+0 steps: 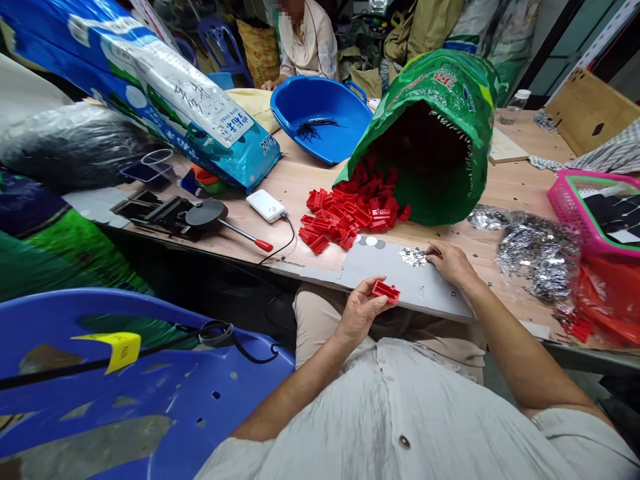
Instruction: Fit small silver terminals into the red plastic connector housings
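Observation:
My left hand [363,311] grips a small red plastic housing [387,292], open side up, above the table's front edge. On the grey board [400,283], my right hand [453,261] has its fingers pinched at the right side of a little pile of shiny metal pieces [413,257]. Something thin and dark shows at those fingertips, too small to name. Behind the board lies a heap of red plastic housings [345,213], which spills from the mouth of a green woven sack [450,193].
Left of the heap are a white power bank [266,206] with a cable and a black hand press [175,215] with a red-tipped lever. A blue basin [320,123] stands behind. Bags of metal parts [537,253] and a pink basket [565,200] sit right. Another person [310,40] sits opposite.

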Demonstrator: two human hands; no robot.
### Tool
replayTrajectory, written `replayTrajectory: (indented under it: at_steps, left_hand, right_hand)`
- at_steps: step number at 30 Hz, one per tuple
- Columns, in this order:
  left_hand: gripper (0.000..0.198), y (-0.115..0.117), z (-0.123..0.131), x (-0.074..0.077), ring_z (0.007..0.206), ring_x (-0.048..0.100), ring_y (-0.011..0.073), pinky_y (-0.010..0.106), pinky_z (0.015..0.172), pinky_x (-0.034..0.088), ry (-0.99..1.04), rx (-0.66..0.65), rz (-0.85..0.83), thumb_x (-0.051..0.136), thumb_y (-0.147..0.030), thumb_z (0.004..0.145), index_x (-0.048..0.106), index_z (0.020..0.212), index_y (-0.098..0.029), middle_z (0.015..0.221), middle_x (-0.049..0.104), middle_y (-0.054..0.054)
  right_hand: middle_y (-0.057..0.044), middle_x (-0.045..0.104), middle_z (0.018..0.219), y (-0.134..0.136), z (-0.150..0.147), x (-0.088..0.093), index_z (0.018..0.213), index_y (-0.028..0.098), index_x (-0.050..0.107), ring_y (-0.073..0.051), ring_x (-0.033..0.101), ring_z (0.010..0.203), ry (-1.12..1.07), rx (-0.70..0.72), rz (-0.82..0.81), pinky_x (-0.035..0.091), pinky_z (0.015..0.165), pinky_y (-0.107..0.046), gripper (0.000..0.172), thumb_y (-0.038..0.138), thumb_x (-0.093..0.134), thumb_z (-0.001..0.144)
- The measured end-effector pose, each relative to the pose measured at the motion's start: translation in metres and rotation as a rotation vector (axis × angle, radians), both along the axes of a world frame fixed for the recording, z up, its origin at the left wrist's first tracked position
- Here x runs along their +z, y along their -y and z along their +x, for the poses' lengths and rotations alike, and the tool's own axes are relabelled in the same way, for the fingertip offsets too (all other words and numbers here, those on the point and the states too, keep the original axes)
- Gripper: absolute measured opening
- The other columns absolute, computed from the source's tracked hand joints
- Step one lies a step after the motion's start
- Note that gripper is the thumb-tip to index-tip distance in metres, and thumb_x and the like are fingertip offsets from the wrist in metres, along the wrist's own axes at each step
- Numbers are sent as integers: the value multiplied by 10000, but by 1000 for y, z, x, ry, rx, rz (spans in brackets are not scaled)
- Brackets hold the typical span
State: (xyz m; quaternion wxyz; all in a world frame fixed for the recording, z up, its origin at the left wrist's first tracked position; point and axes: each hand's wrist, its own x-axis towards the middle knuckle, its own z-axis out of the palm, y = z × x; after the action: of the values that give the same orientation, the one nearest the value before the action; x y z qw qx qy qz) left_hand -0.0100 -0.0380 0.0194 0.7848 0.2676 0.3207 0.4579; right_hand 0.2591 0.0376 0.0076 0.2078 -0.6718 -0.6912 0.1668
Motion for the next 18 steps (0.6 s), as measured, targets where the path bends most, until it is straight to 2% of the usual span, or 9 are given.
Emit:
replayTrajectory:
  at_steps: [5, 11, 14, 18]
  left_hand:
    - [515, -1, 0, 0, 893, 681, 171, 361, 885, 545, -9, 9, -8, 813, -204, 665, 619, 1140, -172, 936, 691, 42]
    - [508, -2, 3, 0, 893, 686, 180, 353, 864, 543, -10, -5, -14, 820, -213, 658, 631, 1127, -176, 935, 689, 40]
    - [517, -2, 6, 2, 908, 688, 190, 363, 870, 539, -5, -19, -5, 815, -220, 664, 628, 1145, -185, 941, 688, 39]
    - [544, -5, 11, 4, 909, 689, 198, 354, 837, 546, 8, -6, 4, 814, -215, 657, 624, 1168, -201, 935, 688, 32]
  right_hand:
    - [-40, 668, 840, 10, -1, 5, 793, 226, 594, -207, 589, 800, -6, -16, -63, 402, 726, -320, 74, 277, 559, 833]
    - [-26, 649, 774, 24, 0, 8, 807, 239, 549, -197, 579, 721, -67, -59, -41, 391, 671, -311, 72, 306, 554, 833]
    - [-41, 673, 834, 27, 3, 4, 891, 240, 563, -206, 598, 732, -90, -87, 1, 410, 685, -321, 105, 312, 577, 816]
    - [-69, 708, 959, 29, 7, 2, 972, 236, 616, -229, 639, 850, -147, -60, 31, 449, 776, -357, 164, 301, 554, 834]
